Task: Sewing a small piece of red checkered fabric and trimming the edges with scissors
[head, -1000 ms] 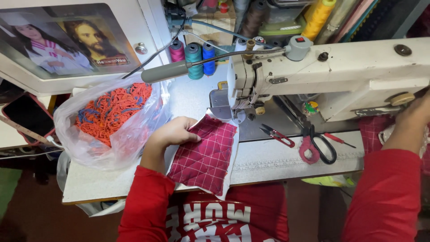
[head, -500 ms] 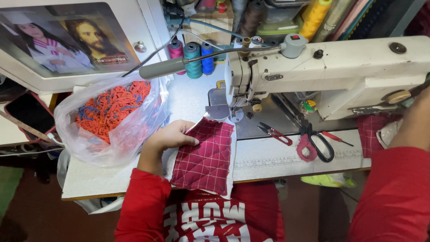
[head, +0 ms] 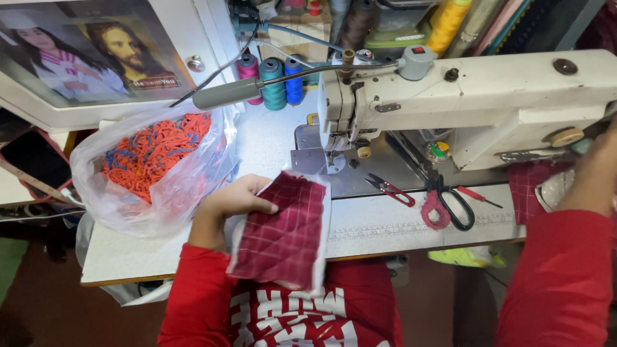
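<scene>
The left hand (head: 236,198) grasps a quilted maroon fabric piece (head: 283,231) by its left edge, thumb on top. The piece lies tilted over the front edge of the bench (head: 385,225), its lower part overhanging toward the person's lap, its upper corner just short of the sewing machine (head: 475,103) needle area. White lining shows along the right and bottom edges of the piece.

The right hand (head: 594,170) is at the far right near the machine's handwheel, beside more maroon fabric (head: 527,183); its fingers run out of view, so I cannot tell whether it grips anything.

A clear plastic bag (head: 154,167) of orange and blue cords sits just left of the left hand, close to the bench's left edge. Thread snips (head: 389,189) and scissors (head: 447,205) lie right of the piece, apart from it. Bare bench surface remains between the piece and the scissors. Thread spools (head: 273,80) stand at the back.
</scene>
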